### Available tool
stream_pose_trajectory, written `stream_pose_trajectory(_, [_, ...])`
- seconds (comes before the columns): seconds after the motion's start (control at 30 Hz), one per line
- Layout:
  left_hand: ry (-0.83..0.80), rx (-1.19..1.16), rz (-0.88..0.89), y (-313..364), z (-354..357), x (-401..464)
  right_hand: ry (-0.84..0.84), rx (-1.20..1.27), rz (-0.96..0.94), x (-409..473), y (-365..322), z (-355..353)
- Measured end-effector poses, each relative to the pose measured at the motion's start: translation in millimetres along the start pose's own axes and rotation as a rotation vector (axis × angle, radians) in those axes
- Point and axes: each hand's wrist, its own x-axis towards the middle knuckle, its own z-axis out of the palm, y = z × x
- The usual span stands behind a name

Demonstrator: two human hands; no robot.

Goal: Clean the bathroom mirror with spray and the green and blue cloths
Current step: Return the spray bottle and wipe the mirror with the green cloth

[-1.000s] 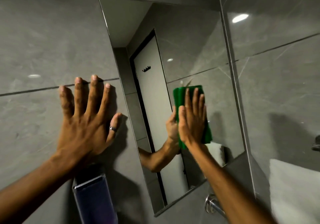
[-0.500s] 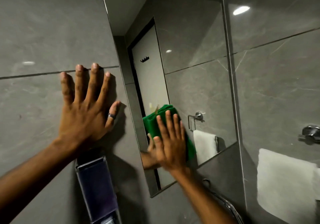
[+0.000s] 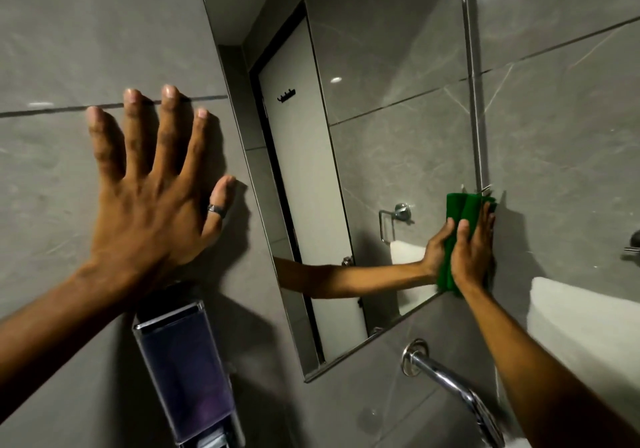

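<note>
The right hand (image 3: 471, 252) presses the folded green cloth (image 3: 460, 212) flat against the mirror (image 3: 398, 118) at its lower right corner, fingers extended upward over the cloth, thumb on its left edge; the grip is a flat-palmed hold on the cloth rather than a closed fist. The right forearm reaches up from the lower right. The left hand (image 3: 152, 202) lies open and empty, fingers spread wide, braced flat on the grey tiled wall (image 3: 69, 32) left of the mirror, a ring (image 3: 215, 209) on the thumb. Below it hangs a wall-mounted dispenser (image 3: 187, 375) with a dark reservoir. A chrome spout (image 3: 453, 388) juts from the wall under the mirror. A white towel (image 3: 585, 323) hangs at right. No writing is legible.
</note>
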Motion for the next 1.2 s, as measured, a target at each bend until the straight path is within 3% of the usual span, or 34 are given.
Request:
stream_pose_trajectory(0.1, [-0.006, -0.006, 0.008, 1, -1, 0, 0.038, 0.054, -0.046, -37, -9, 7])
stream_pose_trajectory(0.23, [0.009, -0.018, 0.005, 3, -1, -1, 0.026, 0.095, -0.296, -126, -53, 28])
stream_pose_trajectory(0.37, [0.005, -0.046, -0.006, 3, -7, -2, -0.109, 0.112, -0.531, -207, -117, 39])
stream_pose_trajectory(0.47, [-0.023, -0.055, -0.004, 5, -15, -2, -0.226, 0.246, -0.512, -253, -160, 39])
stream_pose_trajectory(0.57, [-0.132, -0.062, -0.017, 5, -28, -2, -0.382, 0.505, -0.223, -281, -191, 24])
stream_pose_trajectory(0.7, [-0.309, -0.197, 0.011, 0, -58, -11, -0.521, 1.076, 0.677, -293, -228, -26])
stream_pose_trajectory(0.77, [-0.423, -0.396, 0.000, 0, -78, -20, -0.647, 1.127, 0.871, -292, -232, -56])
stream_pose_trajectory(0.87, [-0.420, -0.994, -0.240, 9, -118, -52, -0.690, 1.232, 0.955, -300, -231, -97])
stream_pose_trajectory(0.97, [-0.270, -1.275, -0.407, 37, -162, -132, -0.664, 1.249, 1.016, -335, -227, -130])
stream_pose_trajectory(1.0, [-0.287, -1.345, -0.484, 51, -178, -170, -0.683, 1.234, 1.060, -353, -223, -142])
stream_pose_trajectory(1.07, [-0.406, -1.550, -0.748, 82, -210, -245, -0.744, 1.208, 1.131, -395, -214, -165])
stream_pose_trajectory(1.2, [-0.949, -2.156, -1.523, 118, -254, -380, -0.898, 1.141, 1.278, -484, -187, -198])
